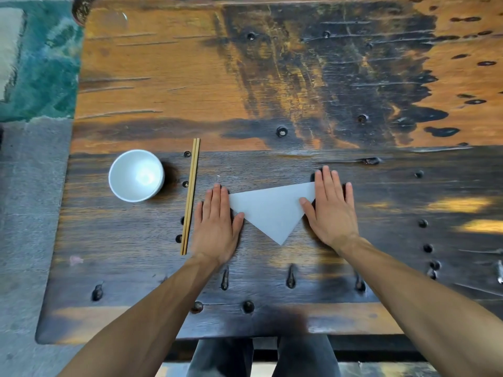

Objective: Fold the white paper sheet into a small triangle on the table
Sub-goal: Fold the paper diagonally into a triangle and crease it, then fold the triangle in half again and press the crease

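The table (272, 85) is orange-brown wood on its far half, mottled with black streaks and blotches, and dark brown, nearly black, on its near half (with round dark knots dotted across both). On the dark part lie a plain white paper sheet (272, 210) folded to a triangle, a plain white bowl (136, 175) and pale tan chopsticks (190, 197). Left of the table the floor (24, 213) is grey, and a rug (40, 63) beyond it shows mottled teal green with a cream patch.
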A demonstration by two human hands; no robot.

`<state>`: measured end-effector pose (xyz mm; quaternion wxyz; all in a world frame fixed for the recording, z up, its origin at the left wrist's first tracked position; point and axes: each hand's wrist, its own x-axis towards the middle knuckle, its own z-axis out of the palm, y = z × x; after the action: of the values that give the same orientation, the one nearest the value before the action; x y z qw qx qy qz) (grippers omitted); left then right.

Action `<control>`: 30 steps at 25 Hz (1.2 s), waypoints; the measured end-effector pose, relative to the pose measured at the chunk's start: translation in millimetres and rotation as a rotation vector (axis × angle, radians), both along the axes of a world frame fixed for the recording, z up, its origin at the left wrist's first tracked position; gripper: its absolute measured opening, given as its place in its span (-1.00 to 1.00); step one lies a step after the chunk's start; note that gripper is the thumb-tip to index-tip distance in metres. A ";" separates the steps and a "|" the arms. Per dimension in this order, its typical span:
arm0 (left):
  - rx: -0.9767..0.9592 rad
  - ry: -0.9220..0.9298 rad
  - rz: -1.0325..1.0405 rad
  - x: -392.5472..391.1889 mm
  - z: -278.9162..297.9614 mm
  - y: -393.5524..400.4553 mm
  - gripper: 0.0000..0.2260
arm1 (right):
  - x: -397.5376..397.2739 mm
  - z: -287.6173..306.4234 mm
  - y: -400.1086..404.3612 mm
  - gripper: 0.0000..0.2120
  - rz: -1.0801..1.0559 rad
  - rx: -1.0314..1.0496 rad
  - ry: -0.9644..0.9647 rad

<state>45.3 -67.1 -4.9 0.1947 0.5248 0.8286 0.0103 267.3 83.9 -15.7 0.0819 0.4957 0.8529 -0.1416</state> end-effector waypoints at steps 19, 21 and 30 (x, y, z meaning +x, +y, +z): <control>-0.109 -0.253 0.062 -34.2 16.1 63.5 -0.90 | -37.0 28.4 43.8 -0.90 -0.098 -0.359 0.053; -0.129 -0.304 0.099 -37.2 16.6 64.8 -0.85 | -39.7 31.5 46.9 -0.86 -0.192 -0.388 0.096; 0.092 -0.545 0.536 -60.2 12.5 96.1 -0.96 | -47.1 33.0 29.5 -0.88 -0.520 -0.714 0.373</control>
<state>-14.9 29.0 7.6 0.3744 0.2759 0.8529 0.2371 220.2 113.4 17.3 0.0544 0.5998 0.5988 -0.5279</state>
